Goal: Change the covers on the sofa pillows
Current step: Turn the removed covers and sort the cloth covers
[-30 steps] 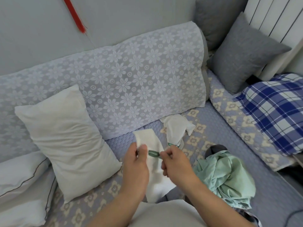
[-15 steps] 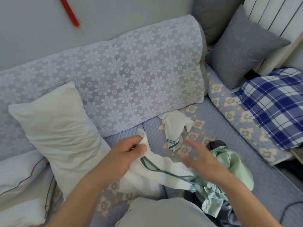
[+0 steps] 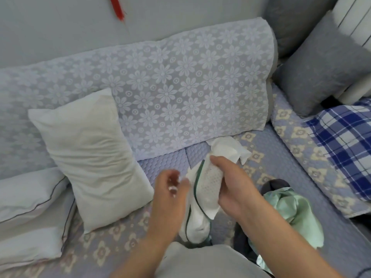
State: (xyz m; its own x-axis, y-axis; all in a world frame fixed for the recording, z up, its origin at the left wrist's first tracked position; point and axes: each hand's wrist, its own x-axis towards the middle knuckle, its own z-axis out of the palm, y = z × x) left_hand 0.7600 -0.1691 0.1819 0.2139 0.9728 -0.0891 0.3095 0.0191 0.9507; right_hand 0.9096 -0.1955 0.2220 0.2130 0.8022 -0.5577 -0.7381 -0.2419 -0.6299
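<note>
On the sofa (image 3: 210, 157), a bare white pillow (image 3: 88, 155) is leaned against the back, with no cover put on it. A white cloth with green trim (image 3: 206, 183) is held in the right hand (image 3: 236, 189). The left hand (image 3: 170, 189) is blurred, so its grip cannot be told. A green cloth (image 3: 291, 213) is piled nearby. Most of the job is judged undone.

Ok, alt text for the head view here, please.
The right hand grips a white cloth with green trim above the sofa seat, the left hand beside it. A bare white pillow leans on the lace-covered backrest; mint fabric lies right.
</note>
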